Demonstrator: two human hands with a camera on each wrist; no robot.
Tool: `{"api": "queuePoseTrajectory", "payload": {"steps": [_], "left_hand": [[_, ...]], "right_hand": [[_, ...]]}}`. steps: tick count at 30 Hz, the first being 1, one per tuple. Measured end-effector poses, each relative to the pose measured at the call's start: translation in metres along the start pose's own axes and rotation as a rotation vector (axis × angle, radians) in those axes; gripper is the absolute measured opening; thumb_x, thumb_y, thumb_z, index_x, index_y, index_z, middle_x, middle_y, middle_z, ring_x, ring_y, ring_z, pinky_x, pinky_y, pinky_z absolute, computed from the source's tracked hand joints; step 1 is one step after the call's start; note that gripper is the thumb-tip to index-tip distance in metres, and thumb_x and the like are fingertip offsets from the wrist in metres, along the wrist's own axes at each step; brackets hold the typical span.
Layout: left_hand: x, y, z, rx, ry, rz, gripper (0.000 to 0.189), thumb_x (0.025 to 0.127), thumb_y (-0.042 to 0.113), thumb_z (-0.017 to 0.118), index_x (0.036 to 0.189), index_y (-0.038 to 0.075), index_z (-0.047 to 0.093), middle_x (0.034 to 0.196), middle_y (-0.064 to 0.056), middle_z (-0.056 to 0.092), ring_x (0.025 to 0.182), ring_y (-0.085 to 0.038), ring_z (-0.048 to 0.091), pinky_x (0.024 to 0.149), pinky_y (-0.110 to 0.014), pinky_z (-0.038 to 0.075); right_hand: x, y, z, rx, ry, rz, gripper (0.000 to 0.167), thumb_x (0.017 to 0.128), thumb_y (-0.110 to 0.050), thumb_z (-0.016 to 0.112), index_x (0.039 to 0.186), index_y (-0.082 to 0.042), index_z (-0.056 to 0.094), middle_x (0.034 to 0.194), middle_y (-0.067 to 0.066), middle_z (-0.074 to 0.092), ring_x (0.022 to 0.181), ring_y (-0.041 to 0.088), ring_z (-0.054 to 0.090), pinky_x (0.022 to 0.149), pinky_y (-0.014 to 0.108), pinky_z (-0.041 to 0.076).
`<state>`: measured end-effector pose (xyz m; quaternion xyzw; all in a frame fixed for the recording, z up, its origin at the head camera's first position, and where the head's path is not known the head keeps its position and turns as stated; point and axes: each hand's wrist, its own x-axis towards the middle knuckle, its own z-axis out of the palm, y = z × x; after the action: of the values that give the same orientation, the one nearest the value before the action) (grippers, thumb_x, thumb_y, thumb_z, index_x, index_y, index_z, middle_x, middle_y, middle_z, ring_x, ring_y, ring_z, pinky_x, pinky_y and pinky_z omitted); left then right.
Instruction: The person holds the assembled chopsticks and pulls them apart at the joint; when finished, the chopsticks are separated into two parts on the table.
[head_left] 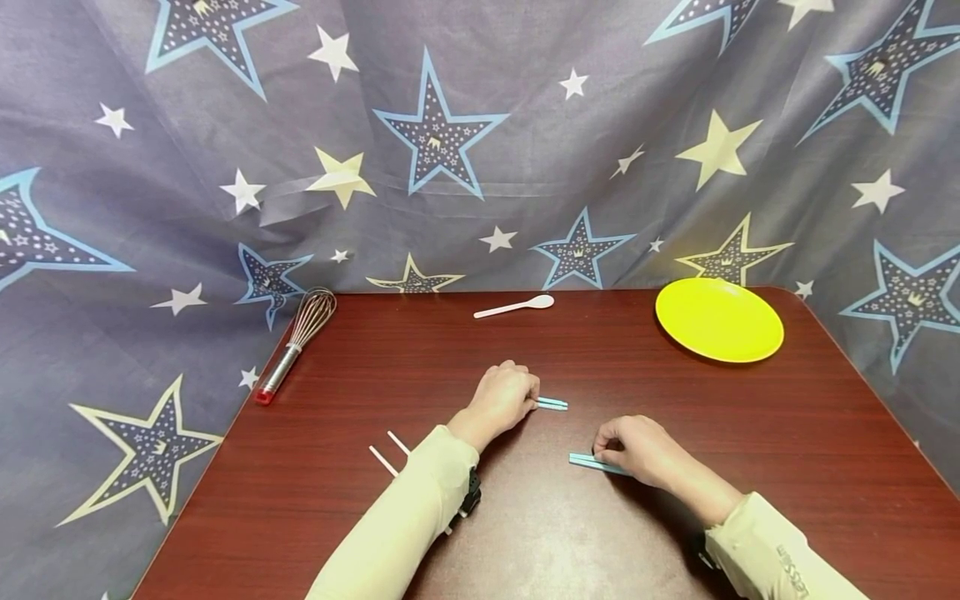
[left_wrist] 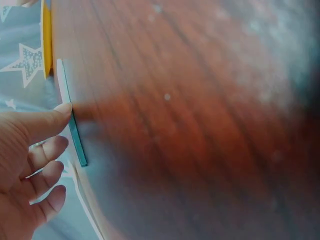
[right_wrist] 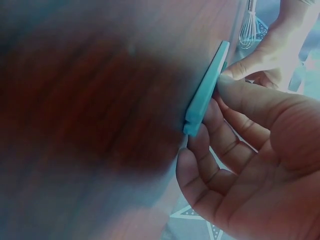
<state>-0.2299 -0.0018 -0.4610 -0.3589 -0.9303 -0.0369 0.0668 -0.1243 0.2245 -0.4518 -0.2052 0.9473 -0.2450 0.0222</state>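
My left hand (head_left: 504, 393) pinches a pair of short light-blue sticks (head_left: 553, 404) near the middle of the table. In the left wrist view, the thumb tip (left_wrist: 64, 107) lies on a slim teal stick (left_wrist: 77, 137). My right hand (head_left: 637, 447), nearer and to the right, pinches a second pair of light-blue sticks (head_left: 588, 461) low over the tabletop. Their square ends (right_wrist: 190, 127) lie side by side in the right wrist view, like chopstick handles. The right thumb (right_wrist: 240, 90) presses one side; the other fingers curl behind.
Two thin white sticks (head_left: 383, 460) lie partly hidden beneath the left forearm. A whisk (head_left: 296, 342) rests along the left edge. At the back is a white spoon (head_left: 517, 307), and a yellow plate (head_left: 718, 321) sits back right. A star-patterned curtain (head_left: 442, 133) hangs behind the table (head_left: 810, 467).
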Motion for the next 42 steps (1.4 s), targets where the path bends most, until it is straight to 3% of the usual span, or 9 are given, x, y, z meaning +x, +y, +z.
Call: {"api": "queuePoseTrajectory", "payload": {"steps": [8, 19, 35, 42], "left_hand": [[0.0004, -0.0015, -0.0012, 0.052, 0.028, -0.009, 0.027, 0.078, 0.034, 0.081, 0.072, 0.022, 0.058, 0.077, 0.007, 0.057, 0.081, -0.019, 0.055, 0.068, -0.032, 0.045], [0.0025, -0.0033, -0.0008, 0.082, 0.031, -0.027, 0.03, 0.078, 0.038, 0.08, 0.071, 0.022, 0.056, 0.076, 0.007, 0.056, 0.081, -0.018, 0.055, 0.067, -0.032, 0.042], [0.0037, -0.0035, -0.0006, 0.066, -0.012, -0.072, 0.03, 0.08, 0.039, 0.079, 0.071, 0.021, 0.056, 0.077, 0.006, 0.058, 0.083, -0.02, 0.057, 0.069, -0.034, 0.044], [0.0022, -0.0035, -0.0066, 0.037, 0.005, -0.06, 0.03, 0.079, 0.041, 0.078, 0.072, 0.021, 0.056, 0.075, 0.006, 0.055, 0.08, -0.019, 0.056, 0.066, -0.033, 0.043]], "right_hand": [[-0.0003, -0.0017, -0.0019, 0.01, -0.004, -0.014, 0.016, 0.081, -0.01, 0.077, 0.074, -0.021, 0.068, 0.069, -0.016, 0.057, 0.063, 0.0, 0.044, 0.062, 0.025, 0.04], [-0.001, -0.0025, -0.002, 0.014, -0.01, 0.005, 0.016, 0.082, -0.012, 0.076, 0.074, -0.022, 0.067, 0.068, -0.017, 0.056, 0.062, 0.001, 0.043, 0.062, 0.026, 0.039], [-0.002, -0.002, -0.0007, 0.009, 0.0, 0.0, 0.017, 0.082, -0.013, 0.077, 0.073, -0.023, 0.066, 0.069, -0.017, 0.056, 0.063, 0.002, 0.043, 0.062, 0.027, 0.039], [-0.002, -0.0014, -0.0002, 0.01, 0.005, -0.008, 0.017, 0.081, -0.014, 0.077, 0.073, -0.023, 0.066, 0.068, -0.017, 0.055, 0.063, 0.002, 0.043, 0.061, 0.026, 0.038]]}}
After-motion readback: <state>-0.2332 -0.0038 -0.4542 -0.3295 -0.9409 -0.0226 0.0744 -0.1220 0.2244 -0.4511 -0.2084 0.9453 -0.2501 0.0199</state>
